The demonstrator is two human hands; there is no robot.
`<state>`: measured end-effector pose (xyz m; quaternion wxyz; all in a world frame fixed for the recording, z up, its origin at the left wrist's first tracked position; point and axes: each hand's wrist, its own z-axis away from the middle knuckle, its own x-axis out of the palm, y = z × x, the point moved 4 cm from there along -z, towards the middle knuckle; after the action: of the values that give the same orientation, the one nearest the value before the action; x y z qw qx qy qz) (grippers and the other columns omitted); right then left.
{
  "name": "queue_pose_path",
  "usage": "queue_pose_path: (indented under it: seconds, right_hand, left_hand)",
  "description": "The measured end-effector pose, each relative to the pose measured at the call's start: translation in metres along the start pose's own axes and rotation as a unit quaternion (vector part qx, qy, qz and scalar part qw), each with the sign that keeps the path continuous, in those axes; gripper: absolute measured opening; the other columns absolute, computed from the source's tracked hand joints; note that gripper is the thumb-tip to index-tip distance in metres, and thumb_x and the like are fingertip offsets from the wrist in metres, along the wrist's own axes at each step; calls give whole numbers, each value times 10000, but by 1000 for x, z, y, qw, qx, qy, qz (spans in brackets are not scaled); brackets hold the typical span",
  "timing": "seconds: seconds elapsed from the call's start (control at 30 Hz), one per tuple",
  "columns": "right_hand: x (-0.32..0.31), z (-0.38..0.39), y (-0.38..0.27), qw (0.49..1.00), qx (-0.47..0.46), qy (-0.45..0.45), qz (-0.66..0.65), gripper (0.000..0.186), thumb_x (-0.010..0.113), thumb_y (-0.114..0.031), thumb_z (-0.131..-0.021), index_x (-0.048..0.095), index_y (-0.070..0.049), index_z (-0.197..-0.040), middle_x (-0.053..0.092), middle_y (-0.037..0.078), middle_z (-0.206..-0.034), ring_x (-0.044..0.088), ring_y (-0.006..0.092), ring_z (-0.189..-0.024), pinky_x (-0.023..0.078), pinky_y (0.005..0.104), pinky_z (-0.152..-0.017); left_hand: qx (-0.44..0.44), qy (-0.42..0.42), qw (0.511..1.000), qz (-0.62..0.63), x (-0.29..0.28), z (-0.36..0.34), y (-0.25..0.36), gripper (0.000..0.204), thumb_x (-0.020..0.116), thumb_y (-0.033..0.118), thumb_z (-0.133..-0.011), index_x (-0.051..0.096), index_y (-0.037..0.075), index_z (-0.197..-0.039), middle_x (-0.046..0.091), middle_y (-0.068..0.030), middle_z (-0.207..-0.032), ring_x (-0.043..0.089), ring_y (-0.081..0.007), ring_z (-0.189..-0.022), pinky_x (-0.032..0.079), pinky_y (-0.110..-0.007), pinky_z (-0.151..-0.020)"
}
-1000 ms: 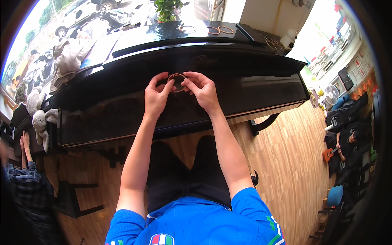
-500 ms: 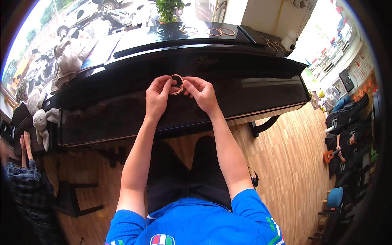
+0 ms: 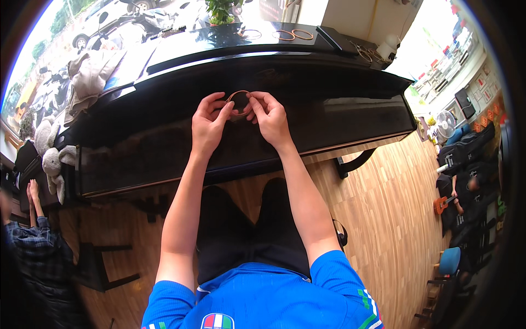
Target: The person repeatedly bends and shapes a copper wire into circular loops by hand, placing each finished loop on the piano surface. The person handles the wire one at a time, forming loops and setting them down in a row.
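Note:
A thin coil of copper-coloured wire (image 3: pixel 239 92) hangs between my two hands, above the closed lid of a black piano (image 3: pixel 153 143). My left hand (image 3: pixel 209 122) pinches the coil's left side between thumb and fingers. On the right side, my right hand (image 3: pixel 269 116) has its fingertips closed on the same coil. The fingers hide parts of the ring. More coils of this kind (image 3: pixel 302 34) lie on the piano top at the back.
A plant (image 3: pixel 222 11) stands at the far edge. A grey plush rabbit (image 3: pixel 52 162) and draped cloth (image 3: pixel 90 77) are at the left. Another person's hands (image 3: pixel 34 193) show at far left. A dark chair (image 3: pixel 101 266) stands behind them; a blue stool (image 3: pixel 450 261) is at right.
Both hands have shifted slightly up and away from me with the coil. The coil looks wider and thinner, its strands less bunched than before.

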<state>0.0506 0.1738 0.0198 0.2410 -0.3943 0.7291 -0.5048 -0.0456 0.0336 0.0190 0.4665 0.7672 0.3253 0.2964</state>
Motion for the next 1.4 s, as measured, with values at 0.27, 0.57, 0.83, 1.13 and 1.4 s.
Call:
queue_pose_path:
  seconds: [0.27, 0.57, 0.83, 1.13, 1.4]
  right_hand:
    - [-1, 2, 3, 1000, 3, 2, 10, 195, 593, -171, -1017, 643, -8, -1112, 706, 39, -852, 646, 92, -714, 506, 240, -619]
    - [0, 5, -3, 1000, 15, -25, -3, 179, 622, -177, -1004, 666, -18, -1074, 712, 43, -854, 655, 99, -737, 512, 237, -644]
    - [4, 6, -8, 1000, -4, -15, 5, 194, 616, -162, -1007, 676, -14, -1117, 708, 40, -853, 644, 99, -733, 518, 236, -664]
    - [6, 6, -5, 998, 26, -63, 9, 196, 637, -120, -984, 681, -3, -1135, 716, 55, -870, 664, 111, -762, 535, 247, -689]
    - [6, 5, -3, 998, -7, -63, 21, 204, 594, -166, -1012, 665, 3, -1101, 701, 56, -834, 651, 115, -716, 525, 256, -661]
  left_hand:
    - [-25, 19, 997, -66, -3, 1, -3, 326, 743, 89, -909, 624, -33, -1187, 698, -130, -1067, 699, -146, -911, 546, -246, -803]
    - [55, 16, 990, -129, 0, 1, -3, 246, 698, 112, -946, 701, -51, -1130, 687, -80, -1029, 689, -139, -920, 560, -260, -803]
    - [-1, -28, 999, 18, 3, 1, -2, 230, 604, 124, -1012, 655, -30, -1175, 699, -67, -957, 682, -132, -861, 555, -251, -788]
    - [-23, -71, 996, -44, -1, -1, -6, 265, 605, 183, -1021, 633, -26, -1181, 657, -28, -877, 576, -67, -671, 461, -213, -602]
    - [-22, -17, 1000, -8, 0, -1, -2, 279, 606, 219, -1024, 627, -22, -1163, 664, -39, -849, 632, -95, -730, 510, -231, -645]
